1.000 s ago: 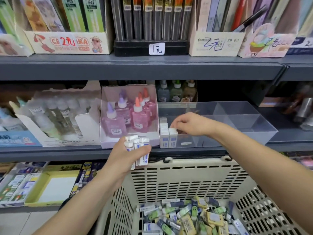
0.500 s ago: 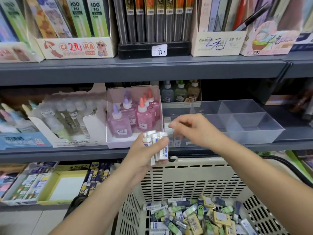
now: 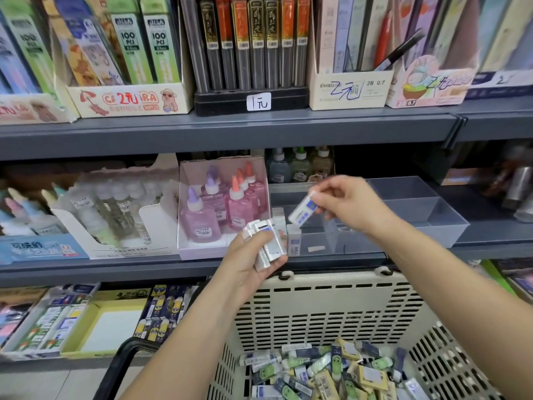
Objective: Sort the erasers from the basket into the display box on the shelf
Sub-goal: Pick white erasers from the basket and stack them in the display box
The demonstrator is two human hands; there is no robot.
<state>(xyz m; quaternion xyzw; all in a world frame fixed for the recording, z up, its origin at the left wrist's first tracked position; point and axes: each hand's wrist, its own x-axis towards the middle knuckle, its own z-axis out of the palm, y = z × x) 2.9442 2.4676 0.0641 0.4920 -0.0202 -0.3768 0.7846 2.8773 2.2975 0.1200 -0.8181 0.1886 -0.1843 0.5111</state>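
Loose erasers [image 3: 317, 370] are heaped in the near beige basket [image 3: 317, 307]. Above its far rim, a bundle of white erasers [image 3: 269, 241] is gripped by the curled fingers of the left hand [image 3: 248, 264]. Farther right, a single eraser [image 3: 302, 210] is pinched, tilted, between thumb and fingertips of the right hand [image 3: 346, 203] over the clear display box [image 3: 418, 215], where upright erasers [image 3: 293, 242] are stood at its left end.
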